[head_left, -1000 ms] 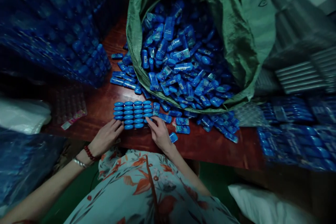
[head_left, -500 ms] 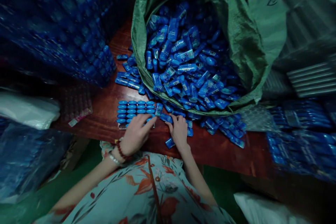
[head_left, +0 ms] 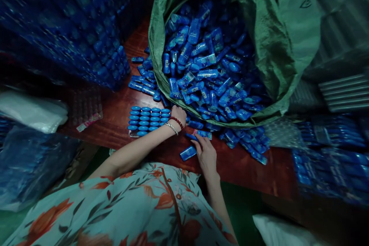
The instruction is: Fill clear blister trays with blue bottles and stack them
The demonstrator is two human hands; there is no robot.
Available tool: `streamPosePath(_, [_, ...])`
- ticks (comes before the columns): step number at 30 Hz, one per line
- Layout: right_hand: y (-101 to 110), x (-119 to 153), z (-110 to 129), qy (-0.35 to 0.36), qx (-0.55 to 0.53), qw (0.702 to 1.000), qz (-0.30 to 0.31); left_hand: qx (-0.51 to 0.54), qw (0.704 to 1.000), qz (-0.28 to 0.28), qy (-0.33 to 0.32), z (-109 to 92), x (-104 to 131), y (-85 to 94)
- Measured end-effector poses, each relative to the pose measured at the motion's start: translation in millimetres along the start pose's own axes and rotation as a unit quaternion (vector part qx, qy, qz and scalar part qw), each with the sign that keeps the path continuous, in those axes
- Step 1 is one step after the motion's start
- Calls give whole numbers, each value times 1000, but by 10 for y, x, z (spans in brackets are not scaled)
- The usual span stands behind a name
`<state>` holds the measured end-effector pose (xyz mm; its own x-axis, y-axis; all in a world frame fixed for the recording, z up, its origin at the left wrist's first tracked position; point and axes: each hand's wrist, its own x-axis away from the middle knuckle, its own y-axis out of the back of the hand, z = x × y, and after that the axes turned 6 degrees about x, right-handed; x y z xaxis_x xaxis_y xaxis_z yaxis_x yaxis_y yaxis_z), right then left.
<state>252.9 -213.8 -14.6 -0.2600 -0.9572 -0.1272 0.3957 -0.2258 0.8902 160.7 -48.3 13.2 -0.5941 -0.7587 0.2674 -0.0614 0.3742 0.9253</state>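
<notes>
My left hand (head_left: pixel 178 117), with bracelets at the wrist, is closed at the right end of a block of blue bottles (head_left: pixel 150 119) standing in rows; what its fingers hold, if anything, is hidden. Lower and to the right, my right hand (head_left: pixel 205 152) pinches a small blue bottle (head_left: pixel 191 137) between thumb and fingers. Just left of this hand a loose blue bottle (head_left: pixel 188 153) lies on the table. Another blue bottle (head_left: pixel 204 134) lies just beyond the right fingertips, beside a bit of pink.
A green sack (head_left: pixel 158 46) full of blue bottles stands behind my hands on the brown table (head_left: pixel 115 123). Loose bottles (head_left: pixel 145 84) lie around its base. Tall wrapped stacks (head_left: pixel 72 27) rise at the left. Wrapped blue packs (head_left: pixel 331 161) and clear trays (head_left: pixel 343 88) are at the right.
My left hand has moved right and forward from the front of the rows to their right end. My right hand has shifted slightly right and toward me. The view has shifted a little.
</notes>
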Motion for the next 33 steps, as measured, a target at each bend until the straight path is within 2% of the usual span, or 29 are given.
streamPosePath(4, [4, -49, 25, -25, -86, 994, -70, 17, 998, -12, -56, -60, 257, 99])
streamPosePath(6, [7, -79, 19, -52, -114, 988, -86, 49, 991, -28, -117, 0, 529, 187])
streamPosePath(8, [9, -86, -1, -76, -140, 985, -69, 121, 973, -65, -184, 155, 890, 273])
streamPosePath(9, [6, -80, -11, -89, -156, 982, -54, 160, 963, -92, -197, 269, 1091, 307])
streamPosePath(11, [-8, -51, -2, -120, -208, 970, -27, 233, 942, -176, -166, 550, 1494, 337])
streamPosePath(13, [-36, -20, 69, -143, -271, 952, -17, 291, 916, -262, -83, 862, 1841, 297])
streamPosePath(14, [-55, -11, 131, -140, -291, 946, -18, 303, 907, -290, -31, 1010, 1976, 250])
streamPosePath(16, [-106, -13, 288, -88, -294, 951, -25, 306, 891, -331, 49, 1256, 2155, 111])
streamPosePath(18, [-176, -45, 445, 6, -269, 962, -41, 293, 886, -350, 80, 1408, 2220, -49])
streamPosePath(20, [-256, -96, 551, 104, -250, 962, -46, 275, 891, -354, 77, 1471, 2204, -189])
streamPosePath(24, [-348, -220, 579, 243, -193, 951, 3, 238, 907, -344, 36, 1505, 2097, -358])
streamPosePath(28, [-265, -342, 593, 315, -65, 944, 70, 207, 930, -301, -33, 1603, 2051, -422])
streamPosePath(33, [-136, -431, 775, 352, 106, 920, 136, 124, 961, -219, -119, 1702, 1998, -322])
